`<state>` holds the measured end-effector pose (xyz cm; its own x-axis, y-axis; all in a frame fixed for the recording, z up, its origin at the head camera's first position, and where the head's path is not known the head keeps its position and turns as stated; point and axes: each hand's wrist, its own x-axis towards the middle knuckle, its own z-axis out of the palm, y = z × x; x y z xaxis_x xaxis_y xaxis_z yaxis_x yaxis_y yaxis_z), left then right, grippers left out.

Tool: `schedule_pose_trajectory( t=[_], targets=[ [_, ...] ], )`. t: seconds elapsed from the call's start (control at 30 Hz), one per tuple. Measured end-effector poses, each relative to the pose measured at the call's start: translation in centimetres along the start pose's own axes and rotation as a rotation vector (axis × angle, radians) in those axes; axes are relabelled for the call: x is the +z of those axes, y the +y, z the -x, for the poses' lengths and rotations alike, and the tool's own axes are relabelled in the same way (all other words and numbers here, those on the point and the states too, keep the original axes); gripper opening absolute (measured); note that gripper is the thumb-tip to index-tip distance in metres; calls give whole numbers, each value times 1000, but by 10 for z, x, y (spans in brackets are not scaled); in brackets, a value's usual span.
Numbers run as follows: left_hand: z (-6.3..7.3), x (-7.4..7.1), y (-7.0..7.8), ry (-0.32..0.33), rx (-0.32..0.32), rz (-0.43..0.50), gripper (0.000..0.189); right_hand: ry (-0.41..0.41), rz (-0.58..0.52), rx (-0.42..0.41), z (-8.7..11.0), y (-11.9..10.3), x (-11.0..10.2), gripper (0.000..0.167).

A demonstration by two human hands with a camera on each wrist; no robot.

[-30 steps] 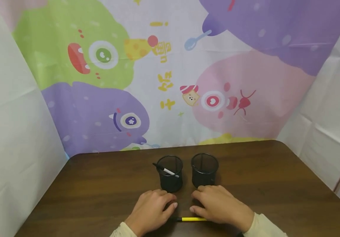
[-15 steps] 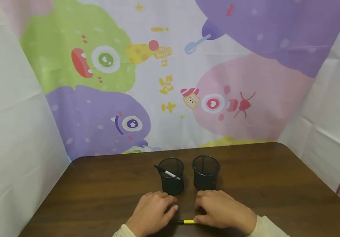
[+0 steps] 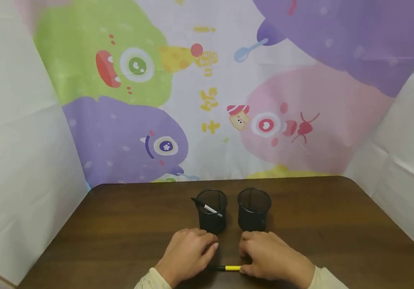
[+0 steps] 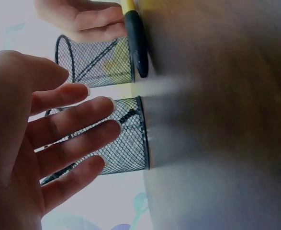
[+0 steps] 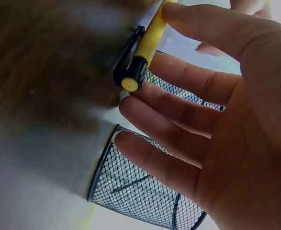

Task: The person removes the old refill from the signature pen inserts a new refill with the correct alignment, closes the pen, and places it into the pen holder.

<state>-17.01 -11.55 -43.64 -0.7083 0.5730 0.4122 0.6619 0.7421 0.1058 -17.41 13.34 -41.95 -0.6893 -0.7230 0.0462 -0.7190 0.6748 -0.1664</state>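
Observation:
A yellow marker with black ends (image 3: 232,268) lies crosswise near the front of the table. My right hand (image 3: 272,257) pinches it between thumb and index finger, most clearly in the right wrist view, where the marker's clip end (image 5: 130,79) shows; the other fingers are spread behind it. To the left, my left hand (image 3: 189,253) holds nothing, its fingers relaxed and apart; the marker's black end (image 4: 138,45) is beyond its fingertips. Behind the hands stand two black mesh pen cups, a left cup (image 3: 212,223) and a right cup (image 3: 253,220). A white pen with a black cap (image 3: 208,208) leans in the left cup.
The dark wood table (image 3: 127,216) has rounded far corners. A cartoon-printed cloth (image 3: 210,156) hangs behind it, and white cloth walls (image 3: 23,160) stand at both sides.
My right hand's thumb has shifted along the marker and the fingers now pinch it. The left hand stays about where it was. The head view has shifted slightly.

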Motion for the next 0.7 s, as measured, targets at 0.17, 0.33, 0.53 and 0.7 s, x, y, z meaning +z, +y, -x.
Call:
schedule_pose_trajectory(
  t=[0.17,0.33,0.53,0.7],
  targets=[
    [2,0,1,-32,14,-1,13,24,-4,-16,0,-2,5,20],
    [1,0,0,-9,26,-31,12,19,-12,-22,-2,-3,4,19],
    [0,2,2,10,29,-17,11,-8,-11,-15,1,0,2,16],
    [-1,2,3,36,65,-17,10,32,16,-39,4,0,4,15]
  ],
)
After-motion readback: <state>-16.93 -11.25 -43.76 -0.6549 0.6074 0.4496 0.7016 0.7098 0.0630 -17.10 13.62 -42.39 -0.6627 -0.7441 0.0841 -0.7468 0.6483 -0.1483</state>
